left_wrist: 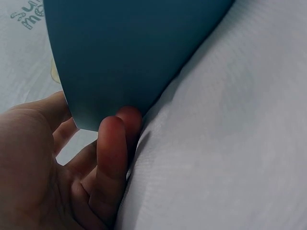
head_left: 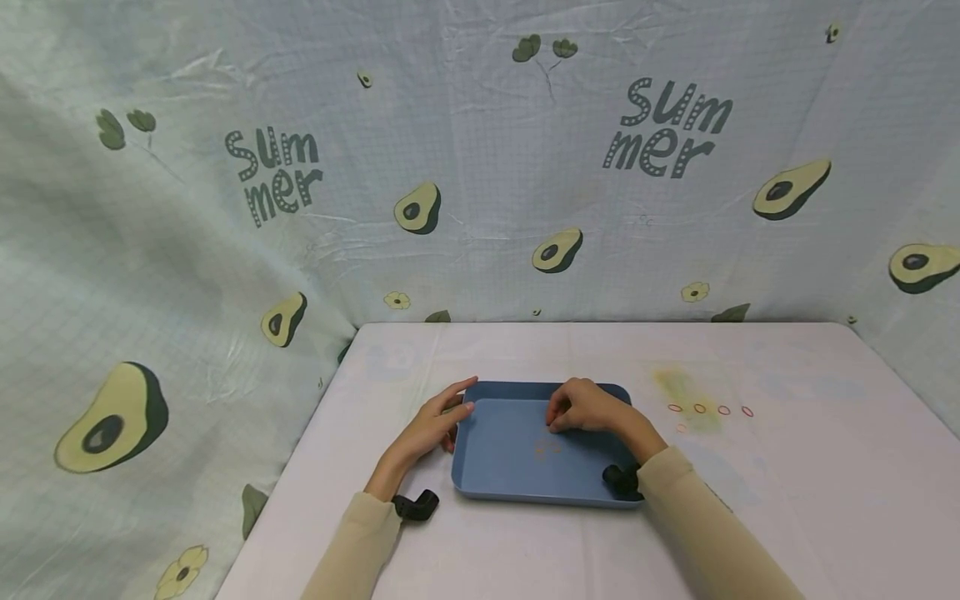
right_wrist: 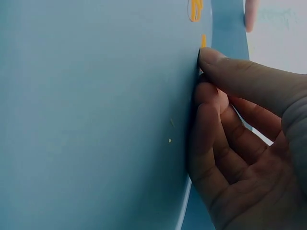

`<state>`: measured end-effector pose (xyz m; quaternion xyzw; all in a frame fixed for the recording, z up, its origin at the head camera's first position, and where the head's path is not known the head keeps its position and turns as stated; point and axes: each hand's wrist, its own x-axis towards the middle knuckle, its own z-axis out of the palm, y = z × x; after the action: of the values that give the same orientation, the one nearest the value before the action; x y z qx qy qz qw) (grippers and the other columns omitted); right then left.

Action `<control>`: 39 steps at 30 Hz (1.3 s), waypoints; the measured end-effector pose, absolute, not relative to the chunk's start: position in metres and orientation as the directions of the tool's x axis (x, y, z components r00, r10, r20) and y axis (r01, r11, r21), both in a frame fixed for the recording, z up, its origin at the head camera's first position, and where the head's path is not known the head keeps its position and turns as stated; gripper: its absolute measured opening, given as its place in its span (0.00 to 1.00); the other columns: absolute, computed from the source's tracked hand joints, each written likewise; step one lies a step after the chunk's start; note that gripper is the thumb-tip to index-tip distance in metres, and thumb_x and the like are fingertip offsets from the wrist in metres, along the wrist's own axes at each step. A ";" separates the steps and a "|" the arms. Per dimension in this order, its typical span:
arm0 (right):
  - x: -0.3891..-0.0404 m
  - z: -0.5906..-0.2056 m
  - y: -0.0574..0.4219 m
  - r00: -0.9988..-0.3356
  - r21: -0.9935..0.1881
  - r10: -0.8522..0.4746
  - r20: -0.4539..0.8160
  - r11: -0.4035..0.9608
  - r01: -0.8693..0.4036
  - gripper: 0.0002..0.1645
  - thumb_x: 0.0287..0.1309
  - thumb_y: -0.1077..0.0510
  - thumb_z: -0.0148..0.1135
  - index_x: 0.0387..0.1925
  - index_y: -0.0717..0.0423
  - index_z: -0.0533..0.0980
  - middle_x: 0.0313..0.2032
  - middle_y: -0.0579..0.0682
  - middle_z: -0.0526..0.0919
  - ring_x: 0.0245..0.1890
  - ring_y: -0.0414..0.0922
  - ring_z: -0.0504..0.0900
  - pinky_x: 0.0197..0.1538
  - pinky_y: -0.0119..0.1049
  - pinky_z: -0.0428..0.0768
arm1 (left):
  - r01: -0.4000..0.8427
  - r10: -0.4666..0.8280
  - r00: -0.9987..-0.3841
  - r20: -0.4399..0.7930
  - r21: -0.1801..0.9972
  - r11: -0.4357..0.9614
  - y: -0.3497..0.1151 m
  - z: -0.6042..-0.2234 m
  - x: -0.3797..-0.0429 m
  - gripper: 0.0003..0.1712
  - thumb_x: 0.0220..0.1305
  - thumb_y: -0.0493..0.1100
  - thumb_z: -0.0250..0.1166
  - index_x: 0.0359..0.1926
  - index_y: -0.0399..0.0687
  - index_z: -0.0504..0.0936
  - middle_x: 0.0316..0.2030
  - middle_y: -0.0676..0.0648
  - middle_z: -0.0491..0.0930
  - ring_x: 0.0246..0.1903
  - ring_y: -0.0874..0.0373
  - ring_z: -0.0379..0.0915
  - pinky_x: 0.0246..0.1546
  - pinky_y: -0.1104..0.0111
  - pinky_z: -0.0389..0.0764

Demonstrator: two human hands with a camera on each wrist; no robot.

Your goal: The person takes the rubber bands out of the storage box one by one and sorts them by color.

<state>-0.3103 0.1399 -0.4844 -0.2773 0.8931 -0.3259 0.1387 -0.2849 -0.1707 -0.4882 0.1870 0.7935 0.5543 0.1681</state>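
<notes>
A shallow blue tray (head_left: 510,467) lies on the table. My left hand (head_left: 433,427) holds its left side; the thumb goes over the rim while curled fingers (left_wrist: 112,143) touch the outer wall. Inside the tray, my right hand (head_left: 585,408) is lowered, thumb and fingertips close together near the floor. Several small orange rings (head_left: 553,445) lie just in front of it. In the right wrist view an orange ring (right_wrist: 204,40) shows right at the thumb tip; whether it is pinched is hidden.
Right of the tray, several red rings (head_left: 700,408) lie in a row on the white tablecloth (head_left: 810,492), with one orange ring (head_left: 681,428) below them. Black wrist cameras (head_left: 417,506) are worn on both wrists. A hanging cloth (head_left: 480,167) printed with avocados stands behind the table.
</notes>
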 end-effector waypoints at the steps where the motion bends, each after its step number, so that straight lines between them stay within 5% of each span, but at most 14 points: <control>1: -0.310 -0.484 0.140 -0.811 -0.653 -0.581 -0.067 0.640 -0.405 0.03 0.50 0.58 0.72 0.27 0.49 0.84 0.25 0.41 0.83 0.24 0.38 0.76 0.30 0.31 0.76 | 0.112 0.485 -0.873 -0.059 0.942 0.315 -0.171 -0.488 -0.285 0.32 0.72 0.50 0.54 0.74 0.58 0.57 0.68 0.36 0.63 0.21 0.53 0.71 0.18 0.62 0.79; 19: -0.305 -0.483 0.142 -0.790 -0.611 -0.612 -0.037 0.640 -0.466 0.05 0.55 0.60 0.65 0.25 0.50 0.83 0.23 0.40 0.80 0.21 0.36 0.72 0.26 0.31 0.73 | 0.115 0.491 -0.869 -0.060 0.941 0.318 -0.168 -0.490 -0.285 0.32 0.73 0.50 0.54 0.74 0.57 0.57 0.69 0.37 0.62 0.20 0.52 0.70 0.19 0.60 0.79; 33: -0.296 -0.456 0.157 -0.838 -0.581 -0.545 -0.005 0.684 -0.441 0.03 0.56 0.57 0.66 0.27 0.50 0.83 0.26 0.40 0.82 0.26 0.37 0.76 0.32 0.32 0.76 | 0.119 0.489 -0.871 -0.050 0.943 0.310 -0.170 -0.491 -0.284 0.32 0.72 0.50 0.54 0.74 0.58 0.57 0.68 0.37 0.64 0.21 0.54 0.70 0.19 0.62 0.79; 39: -0.289 -0.443 0.176 -0.873 -0.594 -0.486 0.047 0.689 -0.416 0.04 0.56 0.58 0.66 0.29 0.53 0.84 0.26 0.41 0.82 0.27 0.38 0.76 0.32 0.32 0.76 | 0.128 0.458 -0.888 -0.035 0.939 0.319 -0.174 -0.515 -0.297 0.32 0.70 0.56 0.56 0.72 0.67 0.59 0.66 0.43 0.68 0.21 0.54 0.70 0.18 0.62 0.78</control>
<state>-0.2892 0.1761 -0.4426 -0.2459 0.9171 -0.3086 0.0571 -0.2966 -0.1737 -0.5145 0.1836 0.7983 0.5538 0.1492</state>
